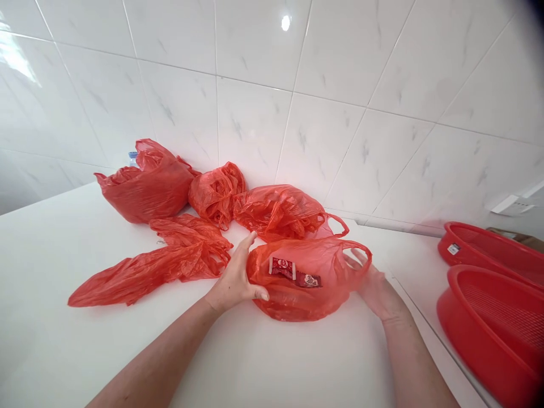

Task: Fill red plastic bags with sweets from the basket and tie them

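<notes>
Bag (pixel 293 309) of thin red plastic, its mouth open, sits on the worktop (pixel 272 368) between both hands, two small wrapped packets (pixel 282 267) lying in it. The left hand (pixel 233 279) is at its left side, fingers and thumb spread wide, gripping nothing. The right hand (pixel 379 292) is beside the handle, fingers partly behind the film; whether they grip it I cannot tell. Other red bags (pixel 148 190) lie behind and leftward, red baskets (pixel 457 326) at far right
</notes>
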Demonstrator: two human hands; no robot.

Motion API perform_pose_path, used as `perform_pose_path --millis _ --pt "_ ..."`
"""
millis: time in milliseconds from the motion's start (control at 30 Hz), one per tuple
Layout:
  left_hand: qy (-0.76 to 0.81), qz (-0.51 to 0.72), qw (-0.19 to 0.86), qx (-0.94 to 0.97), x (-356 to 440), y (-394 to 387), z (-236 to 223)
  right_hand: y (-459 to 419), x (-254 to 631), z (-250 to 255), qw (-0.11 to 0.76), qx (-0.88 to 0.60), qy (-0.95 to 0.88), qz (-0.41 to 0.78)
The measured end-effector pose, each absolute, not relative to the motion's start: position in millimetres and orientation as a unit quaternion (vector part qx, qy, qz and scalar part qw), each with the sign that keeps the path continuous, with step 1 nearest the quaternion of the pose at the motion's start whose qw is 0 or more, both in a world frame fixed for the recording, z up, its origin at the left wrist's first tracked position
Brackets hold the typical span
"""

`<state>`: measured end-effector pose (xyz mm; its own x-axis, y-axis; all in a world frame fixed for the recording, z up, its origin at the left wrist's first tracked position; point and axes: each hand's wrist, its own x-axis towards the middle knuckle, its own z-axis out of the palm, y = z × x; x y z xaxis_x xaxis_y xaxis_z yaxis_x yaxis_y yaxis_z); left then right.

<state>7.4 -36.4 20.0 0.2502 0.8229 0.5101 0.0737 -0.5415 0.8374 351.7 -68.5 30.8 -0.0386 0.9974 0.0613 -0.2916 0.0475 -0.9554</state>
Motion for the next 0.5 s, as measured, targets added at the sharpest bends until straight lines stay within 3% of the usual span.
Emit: perform_pose_path --millis 100,167,333,500 --pt "0.328 0.465 0.400 0.718 7 -33 13 -72 342 34 0.481 -0.415 -0.484 0.602" --pt "0.333 0.450 0.427 0.710 10 -34 13 -72 326 38 0.472 -0.402 -0.507 0.598" --pt "0.380 0.455 0.471 0.654 15 -39 27 -67 290 40 0.537 -0.453 -0.458 0.545" --pt "0.343 0.576 0.563 0.482 6 -38 40 -68 302 44 0.657 -0.404 -0.397 0.498"
